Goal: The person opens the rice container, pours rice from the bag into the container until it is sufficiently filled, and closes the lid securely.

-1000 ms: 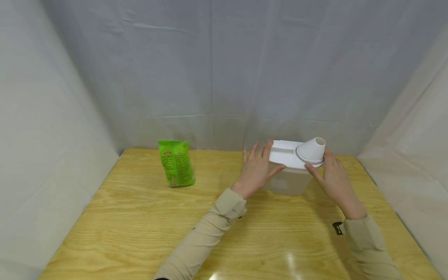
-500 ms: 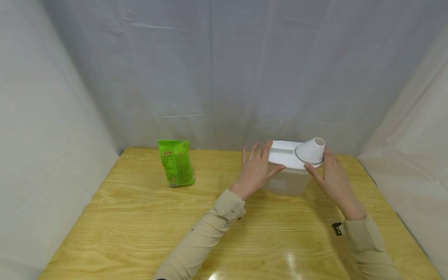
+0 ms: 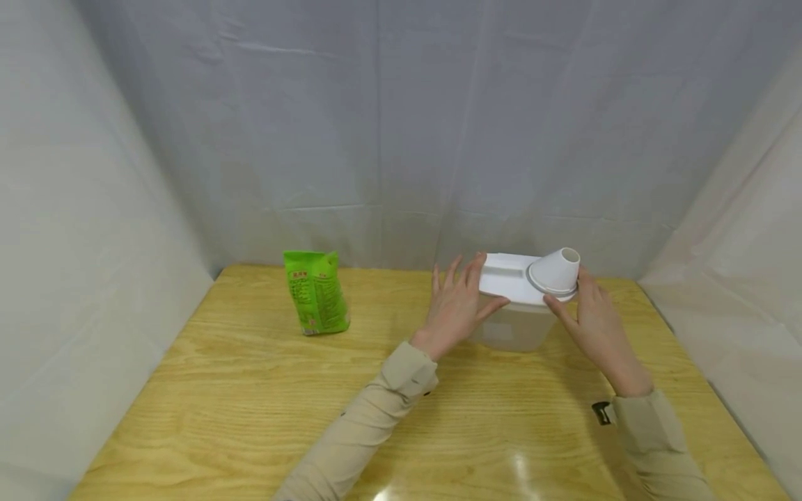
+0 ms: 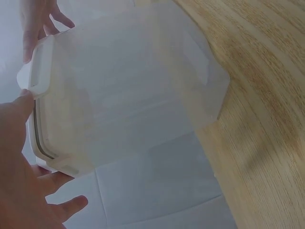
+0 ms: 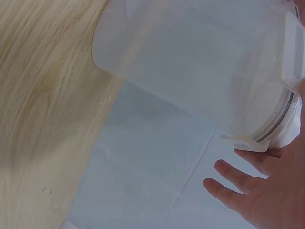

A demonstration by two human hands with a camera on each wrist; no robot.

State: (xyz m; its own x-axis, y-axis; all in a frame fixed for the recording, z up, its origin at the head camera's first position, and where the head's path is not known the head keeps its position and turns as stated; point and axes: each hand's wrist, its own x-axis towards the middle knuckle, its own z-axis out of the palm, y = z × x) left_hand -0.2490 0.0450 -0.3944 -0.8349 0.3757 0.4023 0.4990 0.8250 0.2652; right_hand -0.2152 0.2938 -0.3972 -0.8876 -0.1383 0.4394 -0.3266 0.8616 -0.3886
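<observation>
A translucent plastic storage container (image 3: 515, 328) stands upright on the table, right of its middle. On top is a white lid (image 3: 504, 283) with a recessed handle and a conical white spout (image 3: 556, 270). My left hand (image 3: 454, 306) grips the lid's left end, thumb at the front edge and fingers toward the back. At the spout end, my right hand (image 3: 598, 323) holds the lid the same way. In the left wrist view, the container's clear wall (image 4: 119, 90) shows no visible contents, and a clip sits under my left fingers. Some fingertips are hidden behind the lid in the head view.
A green printed bag (image 3: 318, 293) stands upright on the left part of the wooden table (image 3: 250, 403). Pale cloth (image 3: 388, 139) hangs along the back and both sides. Beneath the right cuff is a small black piece (image 3: 601, 412).
The container and both hands have shifted very slightly toward the table's front and to the left. The grip looks the same, and the green bag stays put.
</observation>
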